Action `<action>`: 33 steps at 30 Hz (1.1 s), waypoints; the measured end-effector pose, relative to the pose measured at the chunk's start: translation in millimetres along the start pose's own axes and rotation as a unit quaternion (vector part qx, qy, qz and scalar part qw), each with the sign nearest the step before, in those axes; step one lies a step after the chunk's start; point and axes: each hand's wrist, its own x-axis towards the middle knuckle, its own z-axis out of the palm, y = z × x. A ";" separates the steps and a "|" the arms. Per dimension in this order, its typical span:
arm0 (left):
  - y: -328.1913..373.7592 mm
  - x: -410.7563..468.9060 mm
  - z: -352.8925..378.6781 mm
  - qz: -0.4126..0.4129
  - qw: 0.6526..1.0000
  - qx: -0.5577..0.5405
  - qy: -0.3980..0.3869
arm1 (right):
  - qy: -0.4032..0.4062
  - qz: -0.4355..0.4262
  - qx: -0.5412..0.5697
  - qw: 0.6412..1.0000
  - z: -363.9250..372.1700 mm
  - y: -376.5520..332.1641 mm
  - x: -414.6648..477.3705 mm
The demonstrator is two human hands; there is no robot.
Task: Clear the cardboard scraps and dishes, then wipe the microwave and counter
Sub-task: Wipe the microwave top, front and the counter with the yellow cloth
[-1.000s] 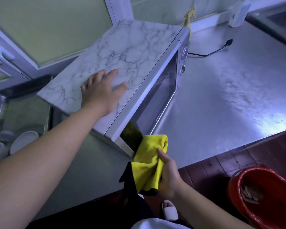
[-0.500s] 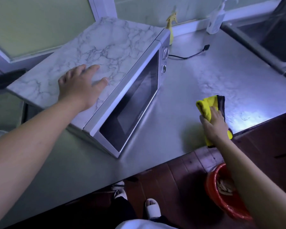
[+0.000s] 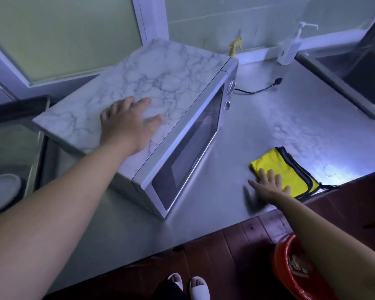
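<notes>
Your cloth (image 3: 290, 169) has moved from the microwave (image 3: 160, 83) to the front edge of the counter (image 3: 268, 115). Your right hand (image 3: 268, 187) presses it, fingers spread; your left hand (image 3: 128, 124) lies flat on the microwave. Counter wiping looks next.

A white pump bottle (image 3: 289, 47) stands upright by the back wall, next to a steel sink (image 3: 355, 68). Further left along the wall a yellow spray bottle (image 3: 235, 47) shows its head. A black cable (image 3: 258, 89) lies loose, plug end free. Below, a red basket (image 3: 279, 267) sits on the dark wooden floor (image 3: 204, 252) near two white slippers (image 3: 198, 285).
</notes>
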 end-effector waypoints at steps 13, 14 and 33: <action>2.6 -8.7 -4.8 0.022 0.999 -0.020 -0.034 | 0.045 -0.096 0.246 0.963 -39.1 -53.3 -82.2; 1.9 -9.4 -4.6 0.028 0.999 -0.027 -0.034 | 0.051 -0.097 0.251 0.962 -44.4 -55.5 -85.0; 184.6 -72.7 88.9 0.053 0.867 -0.440 -0.227 | 0.113 -0.044 0.152 0.981 -85.1 33.5 35.7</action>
